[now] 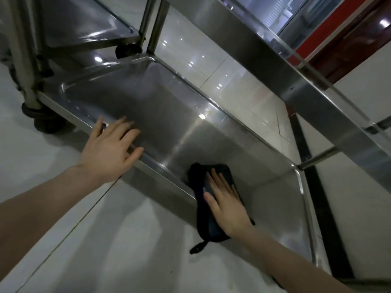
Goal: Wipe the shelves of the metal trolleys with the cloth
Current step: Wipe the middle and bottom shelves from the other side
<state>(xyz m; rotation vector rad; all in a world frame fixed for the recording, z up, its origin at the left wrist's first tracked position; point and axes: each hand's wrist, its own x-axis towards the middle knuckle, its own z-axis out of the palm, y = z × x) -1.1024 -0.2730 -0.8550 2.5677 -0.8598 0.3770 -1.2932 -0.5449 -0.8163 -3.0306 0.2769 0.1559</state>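
The bottom shelf (160, 115) of a stainless steel trolley fills the middle of the head view. A dark folded cloth (211, 227) lies over the shelf's near rim and onto its surface. My right hand (227, 205) presses flat on the cloth with straight fingers. My left hand (111, 146) rests on the near rim further left, fingers spread and laid over the edge onto the shelf. An upper shelf (275, 60) of the same trolley crosses the top right.
A second metal trolley (88, 24) stands at the top left, its black castors (45, 119) on the pale tiled floor (84, 240). Upright posts (155, 24) rise at the shelf's far corner. A red panel (330, 34) shows at the top right.
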